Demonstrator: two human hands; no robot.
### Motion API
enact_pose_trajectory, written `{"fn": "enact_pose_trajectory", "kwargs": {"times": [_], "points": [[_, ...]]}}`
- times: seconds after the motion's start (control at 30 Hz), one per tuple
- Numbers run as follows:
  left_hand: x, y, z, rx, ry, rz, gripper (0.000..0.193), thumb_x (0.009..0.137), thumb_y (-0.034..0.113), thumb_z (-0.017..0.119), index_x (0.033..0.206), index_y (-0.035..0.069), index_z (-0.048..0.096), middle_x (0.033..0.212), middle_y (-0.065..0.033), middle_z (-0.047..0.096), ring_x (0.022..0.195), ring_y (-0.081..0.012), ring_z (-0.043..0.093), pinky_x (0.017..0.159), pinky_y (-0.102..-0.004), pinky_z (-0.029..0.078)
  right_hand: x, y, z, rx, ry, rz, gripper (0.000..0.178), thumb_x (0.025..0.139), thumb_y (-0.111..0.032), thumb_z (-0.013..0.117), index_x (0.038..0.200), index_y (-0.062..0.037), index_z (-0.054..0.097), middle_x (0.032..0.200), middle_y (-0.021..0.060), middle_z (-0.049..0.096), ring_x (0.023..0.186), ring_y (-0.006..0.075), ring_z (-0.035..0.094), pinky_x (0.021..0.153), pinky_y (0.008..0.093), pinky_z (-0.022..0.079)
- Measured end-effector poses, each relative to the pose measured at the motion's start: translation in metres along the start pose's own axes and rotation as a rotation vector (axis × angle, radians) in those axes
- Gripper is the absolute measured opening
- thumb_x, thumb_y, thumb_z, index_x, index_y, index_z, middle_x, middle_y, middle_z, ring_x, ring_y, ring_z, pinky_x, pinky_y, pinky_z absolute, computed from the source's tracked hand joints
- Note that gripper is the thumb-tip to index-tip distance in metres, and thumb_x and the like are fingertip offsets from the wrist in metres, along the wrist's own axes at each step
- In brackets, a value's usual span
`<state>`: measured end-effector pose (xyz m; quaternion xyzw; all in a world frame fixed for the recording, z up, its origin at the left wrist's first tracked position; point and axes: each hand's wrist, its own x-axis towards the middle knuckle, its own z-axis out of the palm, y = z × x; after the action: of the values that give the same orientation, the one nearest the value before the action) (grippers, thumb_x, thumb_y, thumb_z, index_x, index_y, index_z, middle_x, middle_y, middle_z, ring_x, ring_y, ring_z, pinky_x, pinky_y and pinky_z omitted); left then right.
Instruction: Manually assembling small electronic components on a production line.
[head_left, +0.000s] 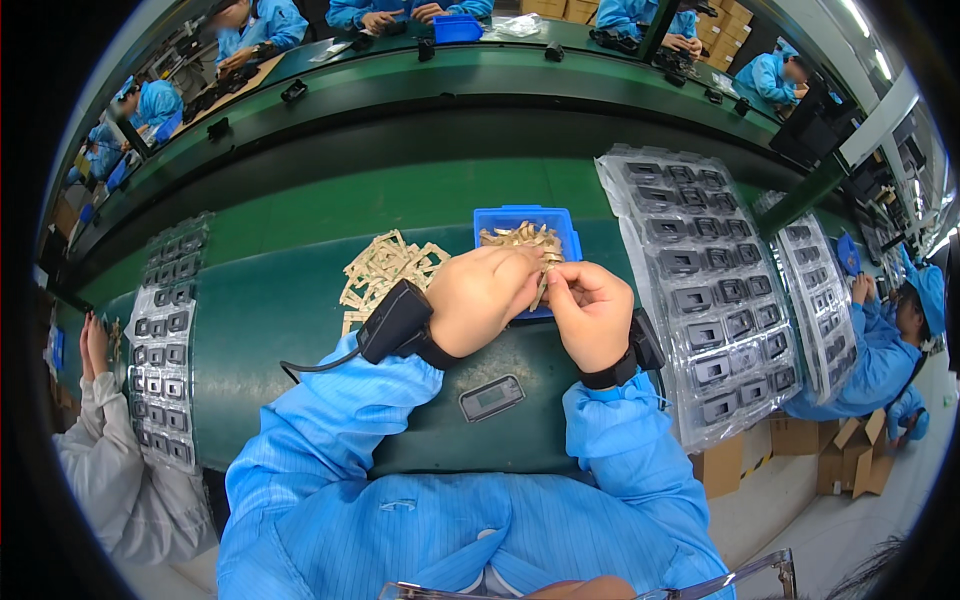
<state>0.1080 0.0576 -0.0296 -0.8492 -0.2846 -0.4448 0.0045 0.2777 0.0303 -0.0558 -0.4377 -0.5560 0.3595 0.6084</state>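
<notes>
Both my hands meet over the front of a blue plastic bin [572, 240] that holds many small tan strips [520, 234]. My right hand [596, 318] pinches a small tan strip [541, 290] between thumb and forefinger. Curled in from the other side, my left hand [484, 298] has its fingertips against the same spot; the back of the hand hides most of its grip. To its left, a loose heap of tan rectangular frames [388, 272] lies on the green bench. Nearer my body rests a dark grey rectangular plate with a window [492, 398], apart from both hands.
Clear plastic trays of black housings [706, 290] stand on the right, with another tray [815, 290] beyond. A similar tray [162, 345] lies at left near a co-worker's hands [95, 345]. A raised green ledge [380, 115] crosses behind the bench [250, 370]; other people work past it.
</notes>
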Motion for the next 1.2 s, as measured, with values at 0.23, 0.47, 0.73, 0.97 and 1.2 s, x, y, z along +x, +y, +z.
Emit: {"fn": "enact_pose_trajectory", "kwargs": {"times": [0.23,0.47,0.73,0.97,1.2], "points": [[0.003,-0.009,-0.003,-0.396,0.039,-0.486,0.009,0.092,0.003,0.063,0.097,-0.003,0.064,0.100,-0.0137,0.074,0.080,-0.0182,0.071,0.071,-0.0300,0.057,0.001,-0.004,0.000,0.086,-0.027,0.049,0.005,0.091,0.001,0.067,0.090,0.0057,0.068,0.085,0.0047,0.069,0.072,0.0051,0.063,0.061,0.0203,0.051],[0.008,-0.014,-0.010,-0.405,-0.147,-0.743,0.012,0.096,0.003,0.060,0.101,-0.006,0.067,0.091,-0.0099,0.072,0.089,-0.0129,0.068,0.081,-0.0266,0.055,0.004,-0.016,-0.006,0.194,0.125,0.181,0.006,0.093,0.001,0.066,0.098,0.0032,0.067,0.087,0.0069,0.070,0.075,0.0117,0.069,0.067,0.0230,0.056],[0.007,-0.011,-0.022,-1.523,-0.258,-0.970,0.027,0.105,0.023,0.053,0.125,0.004,0.056,0.127,-0.0143,0.064,0.113,-0.0264,0.067,0.089,-0.0337,0.058,0.004,-0.014,-0.004,0.414,0.052,0.071,0.009,0.092,0.007,0.063,0.100,0.0031,0.065,0.095,0.0085,0.068,0.088,0.0160,0.069,0.077,0.0250,0.055],[-0.011,0.018,-0.065,-1.334,-0.309,-0.869,0.014,0.096,0.010,0.066,0.103,0.000,0.072,0.125,-0.0160,0.066,0.111,-0.0214,0.066,0.096,-0.0320,0.053,-0.025,-0.046,-0.021,0.326,-0.389,0.080,0.039,0.083,0.009,0.069,0.120,0.0024,0.058,0.118,0.0093,0.058,0.109,0.0191,0.061,0.090,0.0302,0.054],[-0.074,0.056,-0.087,-1.153,-0.231,-0.933,0.024,0.083,-0.012,0.072,0.105,-0.002,0.070,0.132,-0.0163,0.060,0.112,-0.0193,0.065,0.098,-0.0301,0.055,-0.074,-0.054,-0.009,-0.081,-0.506,0.043,0.051,0.070,0.001,0.087,0.118,-0.0004,0.068,0.114,0.0127,0.064,0.099,0.0170,0.066,0.082,0.0270,0.059]]}}
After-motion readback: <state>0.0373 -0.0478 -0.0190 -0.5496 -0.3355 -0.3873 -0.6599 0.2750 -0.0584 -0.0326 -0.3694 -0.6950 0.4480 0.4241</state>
